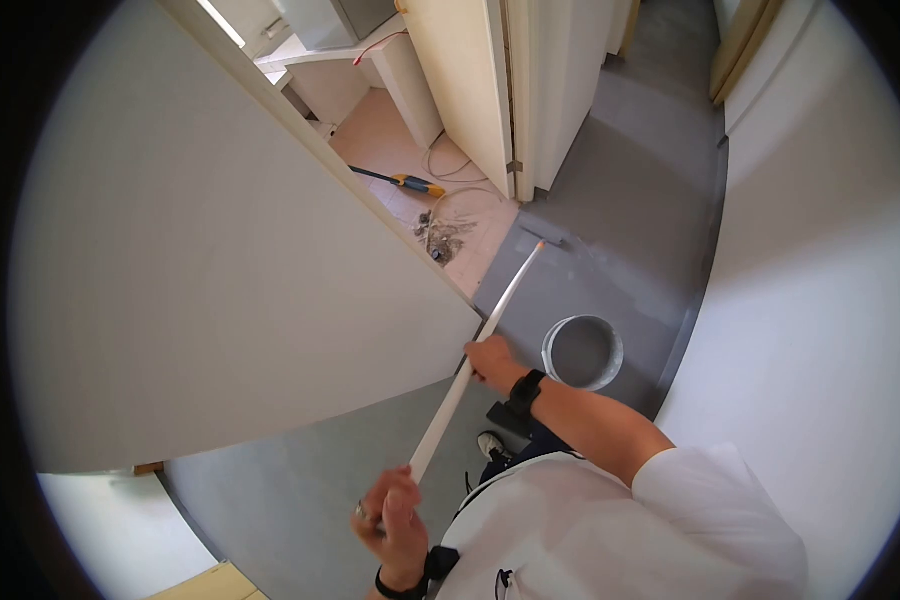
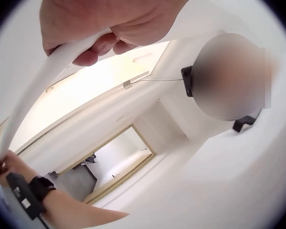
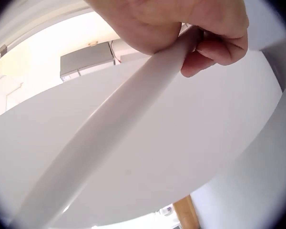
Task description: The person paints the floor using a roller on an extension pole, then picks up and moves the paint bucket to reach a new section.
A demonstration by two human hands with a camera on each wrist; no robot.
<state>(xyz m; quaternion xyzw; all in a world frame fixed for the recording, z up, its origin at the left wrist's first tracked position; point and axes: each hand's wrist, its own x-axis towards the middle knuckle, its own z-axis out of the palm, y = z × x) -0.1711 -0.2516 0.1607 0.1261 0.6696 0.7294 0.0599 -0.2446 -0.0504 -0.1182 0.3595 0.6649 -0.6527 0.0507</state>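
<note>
A long white pole (image 1: pixel 443 425) slants across the head view to an orange tip, where a thin dark head (image 1: pixel 545 237) lies on the grey floor. My left hand (image 1: pixel 392 525) has its fingers curled round the pole's near end, as the left wrist view also shows at its top edge. Farther down, my right hand (image 1: pixel 492 362) grips the same pole. In the right wrist view, that hand (image 3: pixel 195 28) wraps the white shaft (image 3: pixel 114 117). A white-rimmed bucket (image 1: pixel 547 352) with grey contents stands on the floor just beyond my right forearm.
A large pale panel (image 1: pixel 230 260) fills the left side, its lower corner near the pole. Past it, a pinkish floor (image 1: pixel 475 250) holds debris, cables and a blue-and-yellow tool (image 1: pixel 417 185). A white wall (image 1: pixel 800 270) runs along the right, and an open door (image 1: pixel 465 75) stands ahead.
</note>
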